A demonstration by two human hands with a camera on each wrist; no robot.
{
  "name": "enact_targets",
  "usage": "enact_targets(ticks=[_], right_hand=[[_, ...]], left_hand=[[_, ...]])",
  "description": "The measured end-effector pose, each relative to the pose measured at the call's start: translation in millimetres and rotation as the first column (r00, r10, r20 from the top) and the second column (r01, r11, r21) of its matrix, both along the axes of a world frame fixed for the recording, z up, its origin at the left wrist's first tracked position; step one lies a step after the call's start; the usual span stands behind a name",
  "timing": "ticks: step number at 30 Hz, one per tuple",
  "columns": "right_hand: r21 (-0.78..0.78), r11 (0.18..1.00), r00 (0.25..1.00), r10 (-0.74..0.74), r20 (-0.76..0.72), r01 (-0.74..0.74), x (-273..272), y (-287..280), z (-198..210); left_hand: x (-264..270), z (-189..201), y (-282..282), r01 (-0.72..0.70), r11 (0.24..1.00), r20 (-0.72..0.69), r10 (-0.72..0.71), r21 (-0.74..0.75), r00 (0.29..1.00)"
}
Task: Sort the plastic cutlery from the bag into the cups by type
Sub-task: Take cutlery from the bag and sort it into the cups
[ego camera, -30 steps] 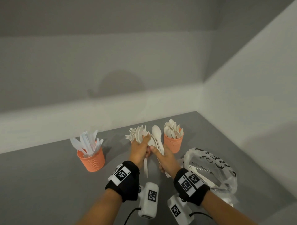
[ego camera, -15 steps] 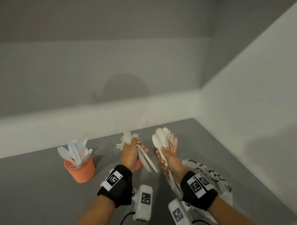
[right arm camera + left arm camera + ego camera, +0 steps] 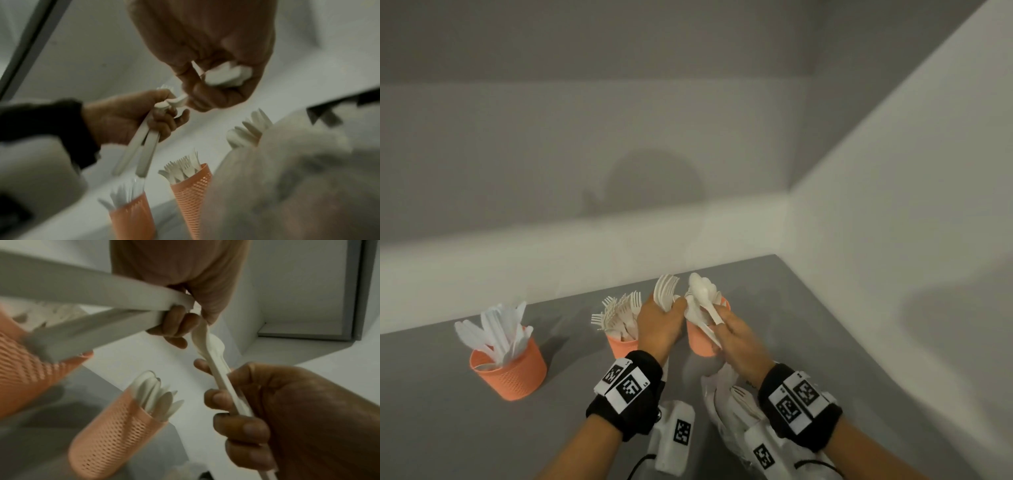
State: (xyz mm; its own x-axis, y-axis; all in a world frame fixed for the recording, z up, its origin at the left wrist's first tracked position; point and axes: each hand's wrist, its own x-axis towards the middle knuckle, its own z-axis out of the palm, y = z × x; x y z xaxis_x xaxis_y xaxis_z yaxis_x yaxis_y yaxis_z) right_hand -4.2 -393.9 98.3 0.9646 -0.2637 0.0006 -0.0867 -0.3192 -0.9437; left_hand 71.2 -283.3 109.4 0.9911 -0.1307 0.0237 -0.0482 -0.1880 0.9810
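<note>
Three orange mesh cups stand in a row: the knife cup (image 3: 508, 368) on the left, the fork cup (image 3: 621, 346) in the middle, the spoon cup (image 3: 702, 344) on the right. My left hand (image 3: 674, 306) grips a few white forks (image 3: 666, 289), tines up, between the fork and spoon cups. My right hand (image 3: 719, 330) grips several white spoons (image 3: 700, 287) by their handles, just above the spoon cup. The two hands nearly touch. The left wrist view shows the right hand's fingers (image 3: 232, 402) curled round spoon handles. The plastic bag (image 3: 726, 401) lies under my right wrist.
The grey table (image 3: 431, 411) meets white walls at the back and right, forming a corner behind the spoon cup. In the right wrist view the fork cup (image 3: 191, 191) and knife cup (image 3: 131, 216) stand below the hands, with the bag (image 3: 287, 178) blurred at right.
The single bunch held by both hands was split: forks stayed in the left hand, spoons in the right. The hands drew apart, then came close again over the spoon cup.
</note>
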Motion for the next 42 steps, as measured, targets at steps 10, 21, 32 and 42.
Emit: enact_targets(ticks=[10,21,32,42], right_hand=[[-0.635,0.772,0.998,0.062,0.024,-0.033,-5,-42,19],[0.034,0.997,0.997,0.064,0.051,-0.066,54,-52,45],[0.306,0.923,0.96,-0.268,0.078,0.233,101,-81,24],[0.262,0.927,0.957,-0.287,0.035,0.268,123,-70,-25]], left_hand=[[-4,19,-45,0.06,0.977,-0.112,-0.085,-0.206,0.99],[4,52,-62,0.058,0.995,0.206,-0.039,-0.085,0.978],[67,41,41,-0.214,0.889,-0.002,0.233,-0.404,0.972],[76,-22,26,-0.243,0.937,0.156,0.287,-0.249,0.945]])
